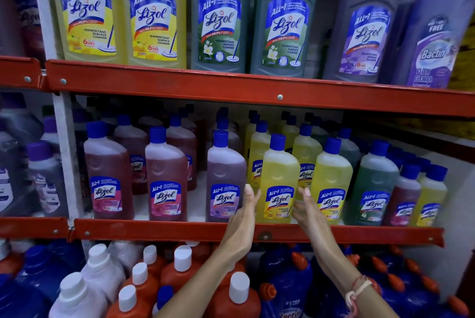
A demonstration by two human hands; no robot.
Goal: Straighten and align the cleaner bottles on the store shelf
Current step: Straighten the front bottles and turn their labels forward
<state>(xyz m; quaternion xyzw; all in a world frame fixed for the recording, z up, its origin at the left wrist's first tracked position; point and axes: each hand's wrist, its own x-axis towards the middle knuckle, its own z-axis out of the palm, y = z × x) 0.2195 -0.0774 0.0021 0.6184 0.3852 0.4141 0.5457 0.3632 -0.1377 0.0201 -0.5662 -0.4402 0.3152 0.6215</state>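
On the middle shelf [159, 229] a front row of blue-capped Lizol cleaner bottles stands upright. The yellow bottle [279, 176] near the centre sits between my two hands. My left hand [244, 217] is flat against its left side, fingers straight, partly covering the purple bottle [224, 179]. My right hand [307, 211] is flat at its right side, in front of the gap to a second yellow bottle [331, 181]. Neither hand is wrapped around the bottle. Two pink bottles [165, 176] stand further left, a green one [376, 181] further right.
Large Lizol bottles [218, 22] line the upper shelf behind its red rail [280, 91]. Below, white-capped orange bottles [180, 269] and blue bottles [285, 281] crowd under my forearms. More rows stand behind the front bottles. A white upright [64, 153] bounds the left side.
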